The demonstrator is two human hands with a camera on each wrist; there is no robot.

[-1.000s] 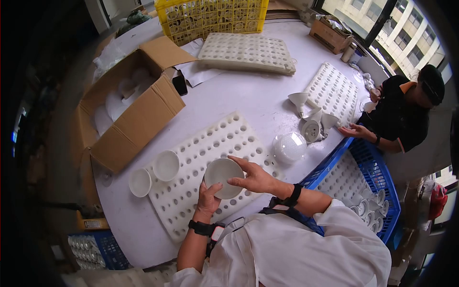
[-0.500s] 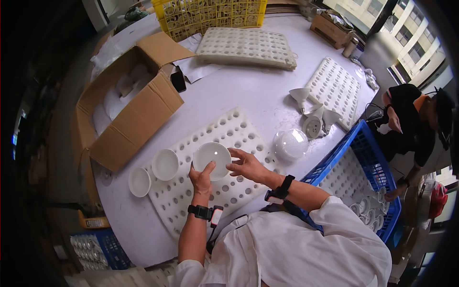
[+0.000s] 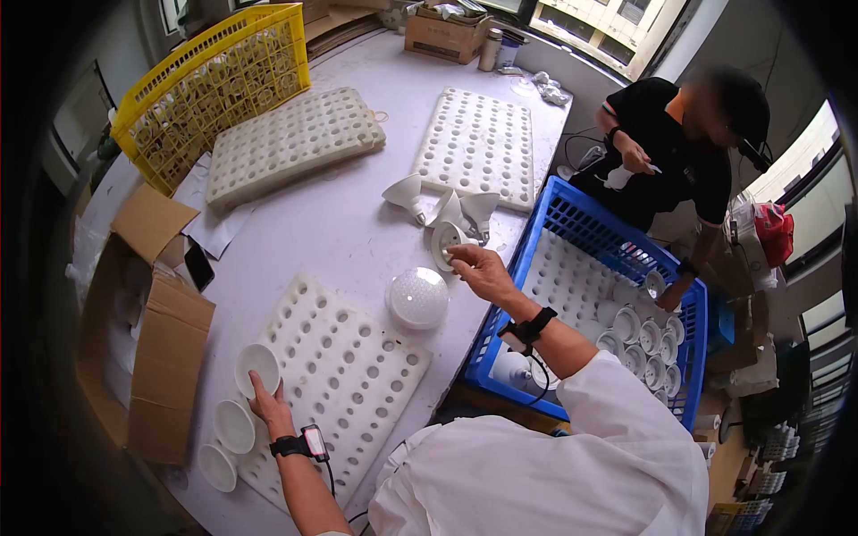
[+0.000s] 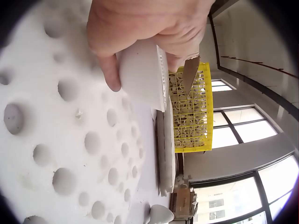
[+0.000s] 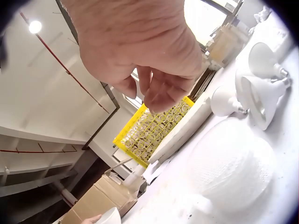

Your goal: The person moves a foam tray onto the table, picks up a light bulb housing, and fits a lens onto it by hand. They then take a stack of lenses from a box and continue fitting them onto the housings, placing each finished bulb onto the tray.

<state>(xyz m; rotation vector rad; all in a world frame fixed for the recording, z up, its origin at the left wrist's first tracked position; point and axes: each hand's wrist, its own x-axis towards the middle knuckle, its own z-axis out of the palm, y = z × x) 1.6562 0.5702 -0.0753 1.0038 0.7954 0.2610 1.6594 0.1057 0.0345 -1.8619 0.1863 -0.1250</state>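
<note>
My left hand point(image 3: 271, 406) grips a white bowl-shaped lamp cover point(image 3: 253, 364), its thumb at the rim, over the left corner of the foam board point(image 3: 326, 357). Two more such covers, one nearer point(image 3: 234, 427) and one lower point(image 3: 217, 469), lie beside it. My right hand point(image 3: 483, 272) hovers over the table with loosely bent fingers and nothing between them in the right wrist view. Several white cone-shaped lamp housings point(image 5: 261, 100) lie to its right there, and one round housing point(image 3: 444, 243) overlaps the fingertips in the head view. A translucent dotted dome cover point(image 3: 417, 297) sits nearby.
A blue crate point(image 3: 500, 344) with lamp parts stands at the right, where another person point(image 3: 661, 152) reaches in. An open carton point(image 3: 170, 357) is at the left. Farther back are a yellow crate point(image 3: 299, 45), thick foam boards point(image 3: 295, 147) and another foam board point(image 3: 474, 143).
My hands have parted: the left carried the lamp cover to the board's left side, the right let go and moved towards the lamp housings. The head view has turned right.
</note>
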